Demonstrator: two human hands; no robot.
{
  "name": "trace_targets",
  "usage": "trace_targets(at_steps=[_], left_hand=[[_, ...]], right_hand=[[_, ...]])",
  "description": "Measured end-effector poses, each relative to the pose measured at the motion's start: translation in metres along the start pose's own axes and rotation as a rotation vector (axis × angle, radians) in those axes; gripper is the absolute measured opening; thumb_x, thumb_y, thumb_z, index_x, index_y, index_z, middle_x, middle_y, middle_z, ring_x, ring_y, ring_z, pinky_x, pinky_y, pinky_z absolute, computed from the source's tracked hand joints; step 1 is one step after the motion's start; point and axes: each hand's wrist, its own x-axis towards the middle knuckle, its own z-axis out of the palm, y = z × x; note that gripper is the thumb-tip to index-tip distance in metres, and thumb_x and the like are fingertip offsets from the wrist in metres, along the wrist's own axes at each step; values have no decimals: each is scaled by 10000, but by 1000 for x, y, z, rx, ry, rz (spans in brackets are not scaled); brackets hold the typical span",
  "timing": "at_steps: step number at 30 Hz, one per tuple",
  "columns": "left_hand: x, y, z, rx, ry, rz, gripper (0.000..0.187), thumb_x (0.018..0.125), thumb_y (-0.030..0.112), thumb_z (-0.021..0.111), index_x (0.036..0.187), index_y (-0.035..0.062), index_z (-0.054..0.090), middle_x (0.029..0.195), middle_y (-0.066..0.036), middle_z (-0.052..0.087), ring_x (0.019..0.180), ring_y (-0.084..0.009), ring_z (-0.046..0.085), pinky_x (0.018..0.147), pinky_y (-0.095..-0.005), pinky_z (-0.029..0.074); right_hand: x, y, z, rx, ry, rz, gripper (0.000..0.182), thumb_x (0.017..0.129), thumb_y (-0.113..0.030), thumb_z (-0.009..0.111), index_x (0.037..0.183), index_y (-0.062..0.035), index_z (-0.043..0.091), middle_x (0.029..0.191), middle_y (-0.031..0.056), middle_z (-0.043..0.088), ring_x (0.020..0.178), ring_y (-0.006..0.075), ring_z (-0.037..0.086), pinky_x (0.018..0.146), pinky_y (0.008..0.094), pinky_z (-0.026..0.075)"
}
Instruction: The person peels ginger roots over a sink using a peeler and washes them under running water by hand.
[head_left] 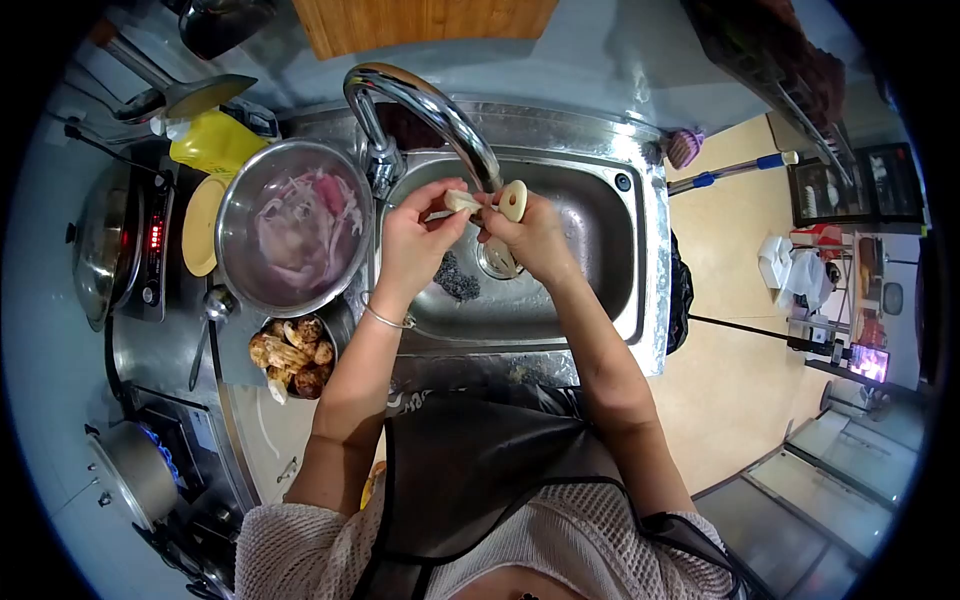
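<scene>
Over the sink (610, 300), under the curved chrome faucet (440, 105), both my hands meet. My left hand (425, 235) pinches a small whitish piece (462, 201) between thumb and fingers. In my right hand (530, 235) is a cream-coloured handle with a hole (513, 201); the tool's other end is hidden by my fingers. The whitish piece touches or nearly touches the fingers of my right hand. Below them, dark scraps (457, 278) lie on the sink bottom beside the drain (497, 261).
Left of the sink stands a metal bowl (235, 240) of pale and pinkish pieces in liquid. A container of brown mushroom-like pieces (293, 352) sits below it. Further left are a ladle (217, 305), a yellow plate (200, 228), a lidded pan (98, 245) and a pot over a blue flame (135, 475).
</scene>
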Motion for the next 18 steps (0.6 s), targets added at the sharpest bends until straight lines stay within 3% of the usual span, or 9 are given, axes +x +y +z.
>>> trace_targets(at_steps=[3,5,12,14,18], left_hand=[[0,-3,-1,16,12,-13,326,764,-14,583,1086,-10,528,1002,-48,581,910,-103,560,778,-224,462],[4,-4,-5,2,27,9,321,760,-12,589,1076,-12,532,995,-50,584,898,-102,562,771,-225,464],[3,1,-6,10,15,-30,300,773,-18,576,1069,-28,526,1000,-72,581,902,-125,554,797,-239,438],[3,-3,-8,-13,14,-22,321,751,-24,585,1067,-11,533,1023,-66,579,919,-111,555,777,-225,460],[4,-3,-10,-32,16,-31,322,752,-34,576,1070,-13,530,1041,-73,574,925,-116,553,787,-226,458]], right_hand=[[3,4,-1,64,10,-15,206,781,-80,567,934,58,557,786,104,607,609,135,584,557,258,480],[8,3,-2,115,-5,85,194,774,-55,544,922,69,548,777,110,603,606,140,587,556,259,478],[10,7,1,49,-8,-2,161,787,-60,550,890,61,522,769,112,600,612,151,598,548,262,479],[12,10,-1,211,-7,84,164,790,-67,564,893,52,515,771,109,598,608,149,596,549,262,477],[10,6,-1,226,-21,143,180,795,-63,556,924,53,508,798,108,598,632,148,598,559,265,479]])
